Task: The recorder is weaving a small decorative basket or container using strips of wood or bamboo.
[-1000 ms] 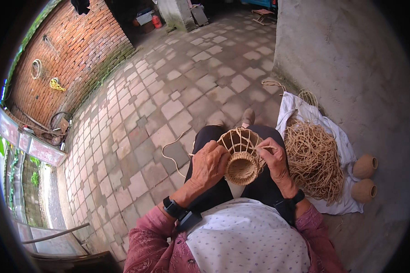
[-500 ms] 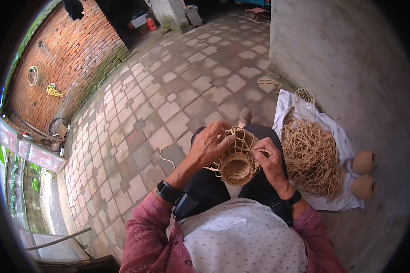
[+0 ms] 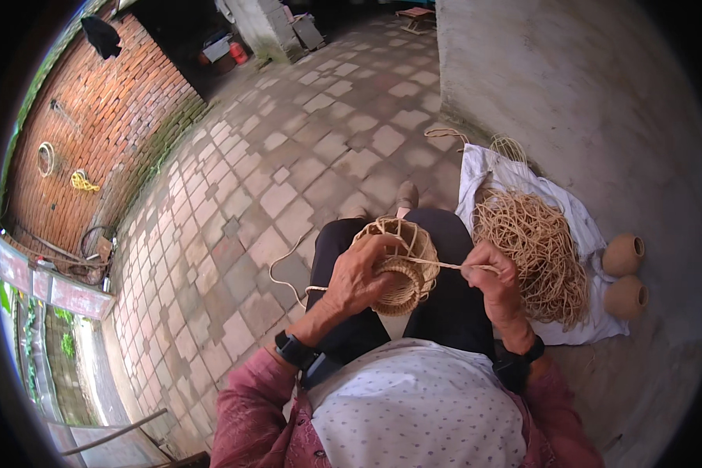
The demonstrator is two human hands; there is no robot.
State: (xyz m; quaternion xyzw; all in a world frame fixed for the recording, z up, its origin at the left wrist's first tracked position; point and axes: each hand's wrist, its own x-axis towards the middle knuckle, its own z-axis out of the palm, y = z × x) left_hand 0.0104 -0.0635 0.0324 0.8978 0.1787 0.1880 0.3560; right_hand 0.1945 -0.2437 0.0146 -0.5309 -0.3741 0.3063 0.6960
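A small woven basket (image 3: 418, 290) of tan cord rests over my lap, between my knees. It has a tight round coiled part and an open loop lattice on its far side. My left hand (image 3: 360, 273) grips the basket from the left, its fingers over the lattice and partly hiding it. My right hand (image 3: 493, 274) is closed in a pinch to the right of the basket. From it a strand of cord (image 3: 444, 266) runs taut to the basket. Another loose cord end (image 3: 271, 273) trails to the left of my left hand over the paving.
Right of my knees a large tangle of tan cord (image 3: 530, 253) lies on a white sack (image 3: 573, 210). Two round tan pots (image 3: 621, 256) stand beside it near the grey wall (image 3: 561, 101). A brick wall (image 3: 78, 148) rises at the far left beyond the paved floor (image 3: 234, 171).
My right hand has moved right, away from the basket, drawing the cord straight. My left hand has shifted down over the basket, which has turned. The whole view has shifted slightly.
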